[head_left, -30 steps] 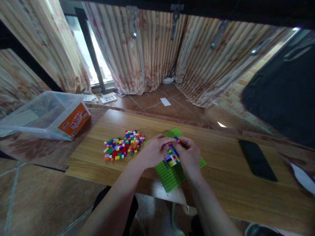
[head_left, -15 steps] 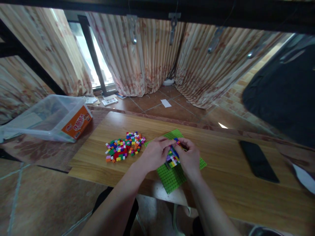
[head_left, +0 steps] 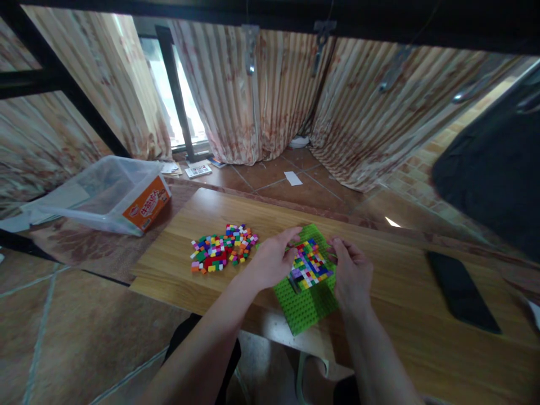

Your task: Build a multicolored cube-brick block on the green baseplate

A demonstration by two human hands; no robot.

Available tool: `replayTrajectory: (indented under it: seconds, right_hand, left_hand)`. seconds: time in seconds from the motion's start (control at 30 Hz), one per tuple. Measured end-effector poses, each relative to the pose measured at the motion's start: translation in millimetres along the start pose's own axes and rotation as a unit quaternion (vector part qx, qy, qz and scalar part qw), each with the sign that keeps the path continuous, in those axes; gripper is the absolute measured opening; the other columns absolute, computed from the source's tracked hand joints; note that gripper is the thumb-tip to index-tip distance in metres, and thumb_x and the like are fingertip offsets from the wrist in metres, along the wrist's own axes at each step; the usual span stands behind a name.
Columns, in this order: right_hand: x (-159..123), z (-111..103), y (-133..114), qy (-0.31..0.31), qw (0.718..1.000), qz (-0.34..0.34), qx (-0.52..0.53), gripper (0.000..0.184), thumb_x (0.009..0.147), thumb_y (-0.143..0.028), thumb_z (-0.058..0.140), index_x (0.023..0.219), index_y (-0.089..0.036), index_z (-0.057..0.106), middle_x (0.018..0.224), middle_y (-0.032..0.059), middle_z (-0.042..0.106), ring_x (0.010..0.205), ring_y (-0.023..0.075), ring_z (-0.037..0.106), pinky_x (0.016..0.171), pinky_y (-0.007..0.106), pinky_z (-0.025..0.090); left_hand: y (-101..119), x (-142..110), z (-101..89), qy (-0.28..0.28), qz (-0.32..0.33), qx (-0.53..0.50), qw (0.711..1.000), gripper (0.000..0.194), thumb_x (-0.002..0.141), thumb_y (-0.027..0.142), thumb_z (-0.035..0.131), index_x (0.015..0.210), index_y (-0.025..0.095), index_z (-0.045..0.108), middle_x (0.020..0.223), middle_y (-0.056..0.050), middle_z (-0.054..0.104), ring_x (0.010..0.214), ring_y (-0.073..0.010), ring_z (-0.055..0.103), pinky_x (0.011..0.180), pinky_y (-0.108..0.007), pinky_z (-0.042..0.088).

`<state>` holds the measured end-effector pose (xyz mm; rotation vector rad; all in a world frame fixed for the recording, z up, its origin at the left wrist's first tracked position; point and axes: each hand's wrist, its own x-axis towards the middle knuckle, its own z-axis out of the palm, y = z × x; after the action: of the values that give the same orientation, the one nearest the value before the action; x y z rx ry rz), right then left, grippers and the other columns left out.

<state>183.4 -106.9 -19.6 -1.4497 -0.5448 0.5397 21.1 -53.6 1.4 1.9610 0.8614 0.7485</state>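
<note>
Left hand (head_left: 272,260), thumb and forefinger spread; right hand (head_left: 353,274), pinch unclear to me: I'd brace the green baseplate (head_left: 301,311), pressing bricks (head_left: 312,264) level.

The baseplate (head_left: 302,310) is studded plastic, the tabletop (head_left: 405,315) smooth, glossy wood.

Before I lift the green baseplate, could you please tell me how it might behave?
The green baseplate looks thin, so it may flex slightly. Lying flat, it should slide rather than roll if pushed. The brick build sits toward its far end, so that end may feel heavier.
</note>
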Motion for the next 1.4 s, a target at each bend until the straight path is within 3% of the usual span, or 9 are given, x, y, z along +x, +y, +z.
replayTrajectory:
  seconds: [0.3,0.57,0.67,0.8,0.9,1.03,1.17,1.4]
  right_hand:
    - [-4.6,2.0,7.9,-0.086,0.996,0.010,-0.039,0.029,0.070,-0.040,0.073,0.089,-0.019,0.075,0.087,0.0057,0.075,0.077,0.0198,0.068,0.074,0.035,0.054]
    - [-2.3,1.4,7.7,-0.062,0.997,0.005,-0.039,0.031,0.067,-0.040,0.075,0.088,-0.017,0.075,0.085,0.0066,0.076,0.076,0.0208,0.069,0.074,0.037,0.056]
    - [-5.2,2.7,0.7,-0.028,0.998,-0.038,-0.050,0.025,0.072,-0.037,0.072,0.087,-0.017,0.074,0.085,0.0070,0.075,0.077,0.0208,0.069,0.075,0.036,0.055]
    - [-22.0,7.6,-15.0,0.008,0.976,-0.180,-0.123,0.021,0.083,-0.035,0.065,0.090,-0.018,0.074,0.086,0.0072,0.074,0.080,0.0208,0.069,0.077,0.037,0.054]
    - [-43.9,17.5,-24.2,-0.051,0.941,-0.287,-0.173,0.018,0.089,-0.032,0.060,0.092,-0.021,0.073,0.091,0.0057,0.074,0.084,0.0194,0.068,0.080,0.036,0.053]
    - [-71.5,38.5,-25.6,-0.224,0.865,-0.401,-0.202,0.016,0.092,-0.021,0.056,0.095,-0.022,0.071,0.089,0.0033,0.073,0.084,0.0169,0.067,0.080,0.032,0.052]
    - [-85.2,56.2,-13.8,-0.316,0.825,-0.391,-0.258,0.019,0.093,-0.016,0.052,0.096,-0.019,0.070,0.091,0.0052,0.073,0.088,0.0194,0.065,0.082,0.034,0.050]
    - [-87.6,68.2,10.3,-0.349,0.811,-0.352,-0.309,0.023,0.093,-0.016,0.049,0.099,-0.018,0.072,0.095,0.0071,0.071,0.093,0.0215,0.062,0.084,0.035,0.049]
  left_hand:
    - [2.1,-0.3,5.1,-0.022,-0.012,-0.019,1.000,0.057,0.084,0.007,0.047,0.140,0.019,0.043,0.125,-0.008,0.068,0.115,-0.0201,0.064,0.108,-0.041,0.045]
    - [4.4,-1.5,1.8,-0.020,-0.016,-0.012,1.000,0.056,0.083,0.008,0.050,0.138,0.017,0.045,0.121,-0.009,0.070,0.112,-0.0210,0.065,0.103,-0.039,0.048]
    - [2.6,-0.2,-1.7,0.025,-0.026,-0.032,0.999,0.052,0.085,0.011,0.051,0.137,0.018,0.047,0.116,-0.008,0.072,0.105,-0.0202,0.068,0.099,-0.038,0.050]
    - [-3.6,6.9,-14.6,0.148,-0.051,-0.111,0.981,0.043,0.086,0.014,0.053,0.129,0.016,0.054,0.107,-0.008,0.074,0.095,-0.0180,0.069,0.088,-0.033,0.054]
    - [-8.2,12.4,-28.8,0.254,-0.071,-0.199,0.944,0.035,0.085,0.015,0.055,0.119,0.015,0.059,0.095,-0.007,0.075,0.085,-0.0159,0.070,0.081,-0.029,0.054]
    - [-10.7,13.3,-46.6,0.359,-0.091,-0.284,0.884,0.025,0.080,0.016,0.058,0.104,0.015,0.064,0.079,-0.004,0.074,0.074,-0.0139,0.069,0.073,-0.026,0.054]
    - [-9.4,8.7,-58.2,0.396,-0.104,-0.336,0.849,0.021,0.076,0.017,0.062,0.096,0.015,0.066,0.073,-0.002,0.073,0.067,-0.0114,0.066,0.069,-0.023,0.052]
    - [-9.1,3.6,-69.6,0.414,-0.125,-0.389,0.813,0.022,0.070,0.018,0.067,0.092,0.015,0.067,0.068,0.001,0.069,0.058,-0.0073,0.060,0.065,-0.021,0.049]
